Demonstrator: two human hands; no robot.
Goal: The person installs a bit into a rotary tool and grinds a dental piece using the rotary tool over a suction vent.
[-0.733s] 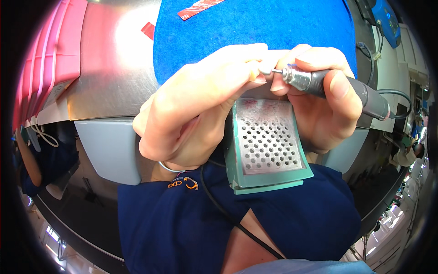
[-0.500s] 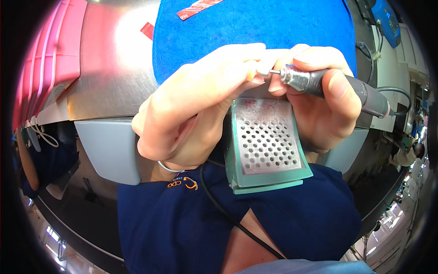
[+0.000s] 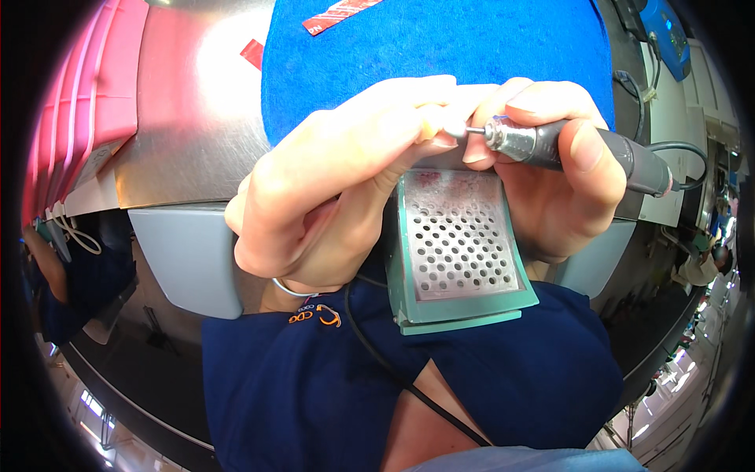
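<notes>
My right hand [image 3: 572,185] is wrapped round a dark rotary handpiece [image 3: 638,164] with a silver collar and a black cable at its rear. Its thin metal bit [image 3: 475,130] points left, at the fingertips of my left hand [image 3: 330,157]. Those fingers are pinched together, and whatever they hold is hidden or too small to name. The fingertips of both hands nearly meet. Below them is a green-framed box [image 3: 462,307] with a perforated metal plate [image 3: 464,248] on top, reddish dust at its far end.
A blue towel [image 3: 440,47] covers the metal bench [image 3: 181,149] ahead, with a red-and-white strip [image 3: 338,16] on it. A red scrap [image 3: 252,53] lies beside the towel. Pink trays [image 3: 82,102] stand left, a blue device [image 3: 667,39] right. Grey armrests [image 3: 189,259] flank the box.
My right hand and the handpiece have shifted very slightly, with the handpiece's rear end a little lower. My left hand keeps its pinch almost in place.
</notes>
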